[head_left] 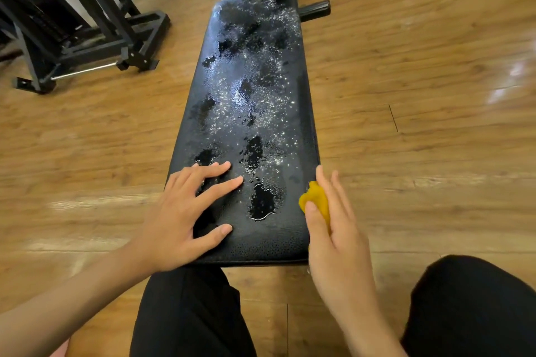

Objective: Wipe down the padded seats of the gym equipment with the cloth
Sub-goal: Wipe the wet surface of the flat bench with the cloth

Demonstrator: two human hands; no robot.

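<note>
Wooden floor (406, 66): bare boards all round. A black machine frame (87, 38) stands well off to the far left.

Padded bench (290, 235): black vinyl-looking pad. Its long axis runs straight away from you, with the near short end at your knees and the far end pointing at the upright stand. Beads and pools of liquid (255, 90) cover most of the top. Judgement: the skin is slick when wet and the cushion gives under pressure, while the frame looks heavy and will probably stay put. Stroke lengthwise.

Left hand (185, 211): grip spread, palm and straight fingers flat on the near left of the pad, bracing.

Right hand (336, 238): at the near right edge of the pad, grip pinching the cloth between thumb and fingers.

Yellow cloth (316, 200): small, bunched, mostly hidden in your palm. Judgement: light, limp and absorbent. Flatten it under your palm for more contact, because a bunched wad may only push the puddles about.
</note>
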